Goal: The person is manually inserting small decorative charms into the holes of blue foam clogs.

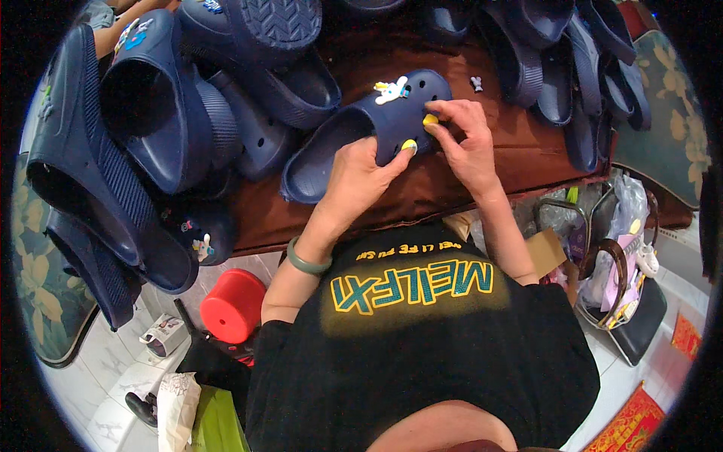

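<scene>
A navy clog (331, 151) lies tilted on the brown cloth in front of me, its toe pointing away to the right. On its upper sits a white, yellow and blue cartoon shoe charm (392, 90). My left hand (358, 177) grips the clog at the opening, fingers inside and thumb pressed on the upper. Over the toe holes, my right hand (465, 139) pinches thumb and finger together; what is between them cannot be made out. Both thumb tips look yellow. A small pale rabbit-shaped charm (476, 83) rests on the cloth beyond my right hand.
Navy clogs (162, 113) are piled at the left, some with charms, and more clogs (553, 75) stand at the far right of the brown-covered table (279, 218). Below are a red stool (233, 305) and a bag with plastic wrapping (621, 264). Another person's arm (124, 26) shows at upper left.
</scene>
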Motion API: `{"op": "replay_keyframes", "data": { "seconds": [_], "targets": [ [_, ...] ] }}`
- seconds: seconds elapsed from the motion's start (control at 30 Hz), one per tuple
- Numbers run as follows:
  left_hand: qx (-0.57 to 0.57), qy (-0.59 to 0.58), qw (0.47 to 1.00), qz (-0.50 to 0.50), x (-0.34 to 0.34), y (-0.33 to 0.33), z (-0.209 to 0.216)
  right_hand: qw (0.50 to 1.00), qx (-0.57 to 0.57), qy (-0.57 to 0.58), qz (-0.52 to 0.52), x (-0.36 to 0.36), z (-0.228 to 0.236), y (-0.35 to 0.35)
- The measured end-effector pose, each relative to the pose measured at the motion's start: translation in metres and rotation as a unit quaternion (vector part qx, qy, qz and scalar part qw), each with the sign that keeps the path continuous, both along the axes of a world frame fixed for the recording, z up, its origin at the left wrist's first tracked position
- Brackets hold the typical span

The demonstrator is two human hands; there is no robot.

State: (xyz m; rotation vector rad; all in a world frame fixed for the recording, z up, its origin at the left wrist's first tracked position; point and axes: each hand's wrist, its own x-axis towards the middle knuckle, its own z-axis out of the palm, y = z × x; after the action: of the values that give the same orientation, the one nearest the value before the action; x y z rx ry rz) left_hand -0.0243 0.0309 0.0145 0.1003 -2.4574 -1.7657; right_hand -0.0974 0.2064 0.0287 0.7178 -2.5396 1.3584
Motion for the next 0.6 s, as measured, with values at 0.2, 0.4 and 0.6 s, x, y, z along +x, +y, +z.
{"op": "replay_keyframes", "data": {
  "seconds": [0.2, 0.4, 0.6],
  "targets": [
    [-0.031, 0.01, 0.999, 0.005, 0.0, 0.001, 0.001, 0.998, -0.015, 0.056, -0.038, 0.002, -0.022, -0.004],
    [-0.03, 0.014, 0.999, 0.013, -0.002, 0.005, 0.007, 0.994, -0.079, 0.0, -0.069, 0.004, -0.024, -0.01],
    [-0.054, -0.071, 0.996, 0.0, 0.0, -0.001, 0.011, 1.0, -0.015, 0.014, -0.006, 0.0, -0.013, 0.004]
  ]
}}
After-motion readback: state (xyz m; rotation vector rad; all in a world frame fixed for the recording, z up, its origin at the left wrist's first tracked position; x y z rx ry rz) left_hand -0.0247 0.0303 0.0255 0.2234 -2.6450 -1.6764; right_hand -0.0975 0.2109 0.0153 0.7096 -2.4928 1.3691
